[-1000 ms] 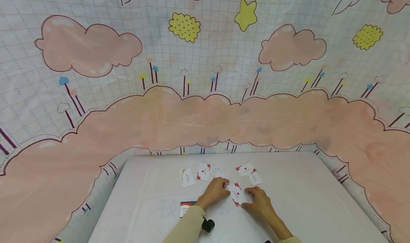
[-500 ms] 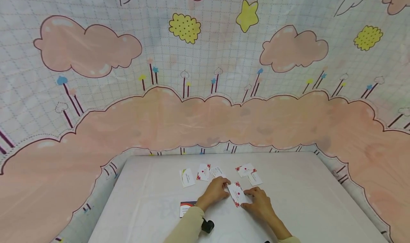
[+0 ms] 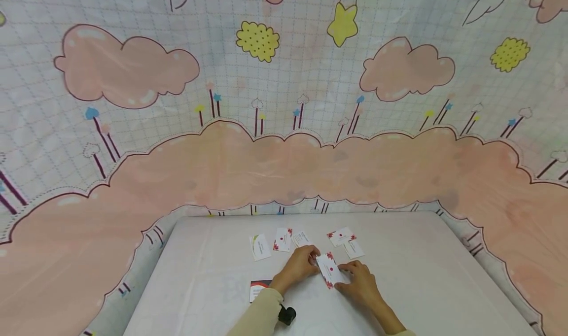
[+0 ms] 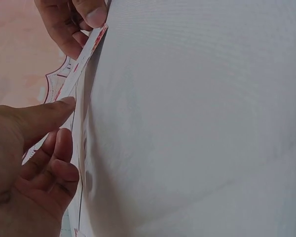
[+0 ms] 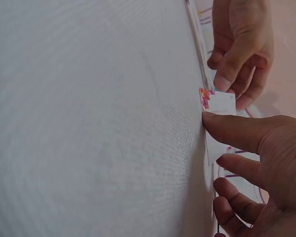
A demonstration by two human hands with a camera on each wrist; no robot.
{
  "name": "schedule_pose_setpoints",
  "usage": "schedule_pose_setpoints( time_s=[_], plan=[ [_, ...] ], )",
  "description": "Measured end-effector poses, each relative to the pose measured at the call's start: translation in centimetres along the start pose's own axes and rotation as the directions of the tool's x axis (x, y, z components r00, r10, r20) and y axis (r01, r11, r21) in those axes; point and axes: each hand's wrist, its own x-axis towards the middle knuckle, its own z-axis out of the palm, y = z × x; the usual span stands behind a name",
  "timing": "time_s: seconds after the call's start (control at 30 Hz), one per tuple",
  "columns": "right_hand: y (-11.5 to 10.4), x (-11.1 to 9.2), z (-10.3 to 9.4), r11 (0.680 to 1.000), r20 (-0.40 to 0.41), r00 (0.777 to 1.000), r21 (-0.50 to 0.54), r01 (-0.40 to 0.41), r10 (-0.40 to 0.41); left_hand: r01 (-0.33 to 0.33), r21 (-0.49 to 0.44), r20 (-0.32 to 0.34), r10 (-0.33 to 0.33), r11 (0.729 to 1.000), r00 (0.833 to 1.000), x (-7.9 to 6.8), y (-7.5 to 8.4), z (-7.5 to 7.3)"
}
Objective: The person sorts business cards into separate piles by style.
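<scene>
A white business card with red corner patterns is held between both hands at the middle of the table. The left hand pinches its left edge, thumb nearer the body. On the opposite side the right hand grips the card between thumb and fingers. The left wrist view shows the card edge-on, tilted, with the left thumb at its near end. In the right wrist view the right thumb lies across the card, and the left hand is at its far end.
On the white table, a green-marked card, a red-patterned card and a white card lie at back left. Another red-patterned card overlaps a white card at right. A dark-and-red card is partly behind the left arm.
The held card has shifted very slightly to the right and toward the body. Both hands stay at its edges, almost still. The other cards lie as before.
</scene>
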Motion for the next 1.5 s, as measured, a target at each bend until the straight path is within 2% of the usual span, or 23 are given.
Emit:
schedule_pose_setpoints(
  time_s=[0.13,0.4,0.67,0.97,1.27,1.5],
  plan=[
    [0.0,-0.2,0.0,1.0,0.009,1.0,-0.018,-0.008,0.008,0.0,-0.014,0.009,0.0,1.0,1.0,-0.2,0.2,-0.1],
    [-0.1,-0.5,0.2,0.998,0.016,1.0,-0.065,0.008,-0.007,0.002,0.02,0.002,-0.002,1.0,1.0,-0.4,0.2,0.2],
    [-0.5,-0.7,0.1,0.999,-0.003,0.999,-0.02,0.043,-0.043,-0.01,0.042,-0.01,0.011,0.999,1.0,-0.6,0.5,0.0],
    [-1.2,-0.5,-0.5,0.988,-0.059,0.987,0.021,0.151,-0.149,-0.008,0.091,0.007,0.008,0.996,1.0,-1.6,1.4,-1.3],
    [-2.1,-0.6,-1.2,0.989,-0.012,0.99,0.049,0.139,-0.138,-0.028,0.157,0.048,0.021,0.987,0.999,-2.3,1.3,-2.2],
    [-2.7,-0.6,-1.7,0.99,0.002,0.993,0.08,0.118,-0.119,-0.02,0.154,0.029,0.016,0.988,0.999,-3.1,1.4,-3.3]
  ],
)
